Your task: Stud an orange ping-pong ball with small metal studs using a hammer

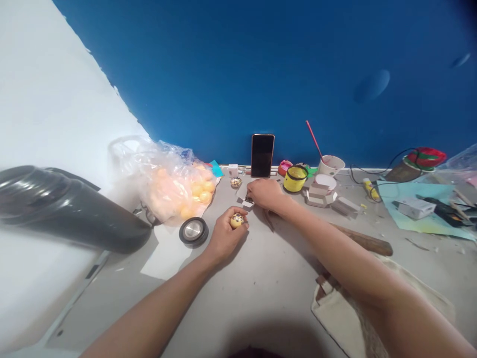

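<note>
My left hand (223, 233) is closed round a small yellow ball (237, 220) with dark spots, held just above the grey table (261, 278). My right hand (265, 194) reaches further back, its fingers pinched together over a small white paper tray (246, 202) holding tiny dark bits. What the pinch holds is too small to make out. A small bowl of beads (236, 182) stands just beyond the tray.
A plastic bag of orange balls (175, 184) lies at the left, a round metal lid (193, 231) beside it. A phone (262, 155) leans on the blue wall. A yellow pot (295, 179), a cup with a brush (331, 164), small white boxes (320, 195), a wooden stick (365, 242) and a cloth bag (335, 308) sit to the right.
</note>
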Demonstrator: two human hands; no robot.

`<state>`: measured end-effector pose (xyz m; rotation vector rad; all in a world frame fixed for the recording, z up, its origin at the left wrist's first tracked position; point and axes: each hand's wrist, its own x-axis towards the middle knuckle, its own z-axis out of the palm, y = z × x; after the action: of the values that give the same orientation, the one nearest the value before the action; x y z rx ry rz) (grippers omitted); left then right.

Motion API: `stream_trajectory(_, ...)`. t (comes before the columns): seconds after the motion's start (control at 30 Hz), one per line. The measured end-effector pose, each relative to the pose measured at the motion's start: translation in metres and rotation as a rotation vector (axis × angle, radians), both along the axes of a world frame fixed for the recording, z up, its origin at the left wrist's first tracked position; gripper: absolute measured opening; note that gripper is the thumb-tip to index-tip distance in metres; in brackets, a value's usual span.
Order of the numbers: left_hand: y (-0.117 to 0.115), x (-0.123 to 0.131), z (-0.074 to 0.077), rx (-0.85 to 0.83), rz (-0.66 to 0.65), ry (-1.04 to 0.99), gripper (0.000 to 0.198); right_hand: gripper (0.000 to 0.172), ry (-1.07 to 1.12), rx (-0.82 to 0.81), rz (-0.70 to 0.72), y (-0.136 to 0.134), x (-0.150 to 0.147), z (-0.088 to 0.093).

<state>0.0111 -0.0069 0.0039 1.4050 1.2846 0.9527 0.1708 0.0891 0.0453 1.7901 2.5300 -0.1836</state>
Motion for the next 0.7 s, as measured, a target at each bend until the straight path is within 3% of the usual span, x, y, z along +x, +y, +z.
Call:
stream_trajectory(0.3, -0.001, 0.0, -0.001, -0.009, 0.002, 0.018, 0.025, 0.02, 0.176, 0.029, -0.017, 0.0, 0.01, 0.006)
stream_trajectory(0.5, -0.001, 0.0, 0.0, 0.007, 0.0, 0.035, 0.025, 0.025, 0.342, 0.015, -0.002, 0.003, 0.017, 0.0)
stream_trajectory(0.7, -0.001, 0.0, 0.002, 0.01, -0.012, 0.031, 0.024, 0.017, 0.461, -0.025, 0.017, 0.004, 0.014, -0.009)
